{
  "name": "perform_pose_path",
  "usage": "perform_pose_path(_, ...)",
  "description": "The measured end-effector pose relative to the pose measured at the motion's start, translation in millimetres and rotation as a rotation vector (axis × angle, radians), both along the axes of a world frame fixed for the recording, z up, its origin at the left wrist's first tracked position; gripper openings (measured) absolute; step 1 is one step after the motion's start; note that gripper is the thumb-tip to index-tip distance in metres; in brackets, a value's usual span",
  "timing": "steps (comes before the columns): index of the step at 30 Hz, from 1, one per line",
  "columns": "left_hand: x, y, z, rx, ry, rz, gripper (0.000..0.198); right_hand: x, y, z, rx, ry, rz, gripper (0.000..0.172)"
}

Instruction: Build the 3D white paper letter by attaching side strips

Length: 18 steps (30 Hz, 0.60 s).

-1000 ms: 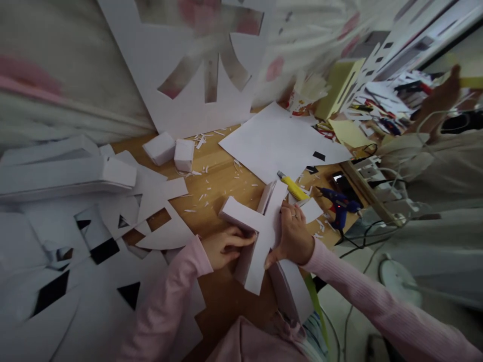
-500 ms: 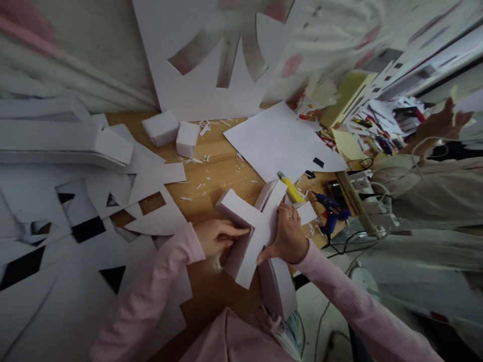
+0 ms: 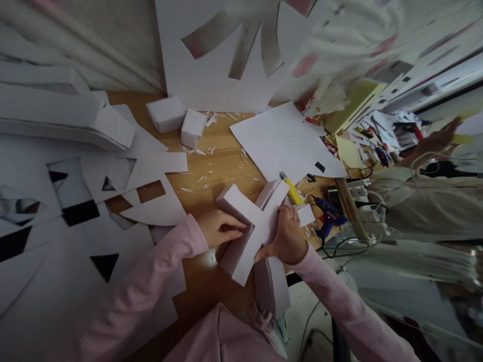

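Observation:
A white X-shaped board piece [image 3: 246, 261] with raised side walls lies on the wooden table in front of me. My right hand [image 3: 290, 232], a ring on one finger, is wrapped around its right side, thumb pressed on the flat top near the lower fork. At the left inner corner, my left hand [image 3: 221, 229] presses its fingertips against the side wall, with thumb and fingers drawn close together. Just beyond the right hand lies a yellow box cutter [image 3: 293, 192]. A blue glue gun [image 3: 327, 217] rests further right, showing a small red light.
White board sheets with cut-outs [image 3: 124, 251] cover the left side. Two small white boxes [image 3: 166, 114] stand at the back near paper scraps. A white sheet [image 3: 281, 138] lies behind the cutter. Another white box-like piece [image 3: 270, 289] sits near my lap. At right, another person's hand [image 3: 433, 143] shows.
My left hand's fingers have drawn closer together at the inner corner. The right hand keeps its hold. The view has shifted slightly, and the other person's hand has moved.

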State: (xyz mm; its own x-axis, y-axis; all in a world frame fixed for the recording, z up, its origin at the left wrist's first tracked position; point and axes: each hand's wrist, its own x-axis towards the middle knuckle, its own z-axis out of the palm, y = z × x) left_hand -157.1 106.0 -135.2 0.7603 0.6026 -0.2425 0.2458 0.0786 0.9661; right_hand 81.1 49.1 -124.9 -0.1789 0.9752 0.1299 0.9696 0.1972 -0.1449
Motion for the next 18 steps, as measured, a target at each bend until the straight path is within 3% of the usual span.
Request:
perform_pose_path(6, 12, -9, 4.5, -0.191, 0.108, 0.124, 0.029, -2, 0, 0.3, -0.003, 0.018, -0.007, 0.113)
perform_pose_path(13, -1, -5, 10.0, -0.175, 0.104, -0.002, 0.041, -4, 1, 1.1, 0.015, 0.004, -0.013, 0.120)
perform_pose_path(18, 3, -12, 6.8, -0.160, 0.070, -0.071, 0.037, -3, 1, 1.8, -0.007, -0.031, -0.021, 0.123)
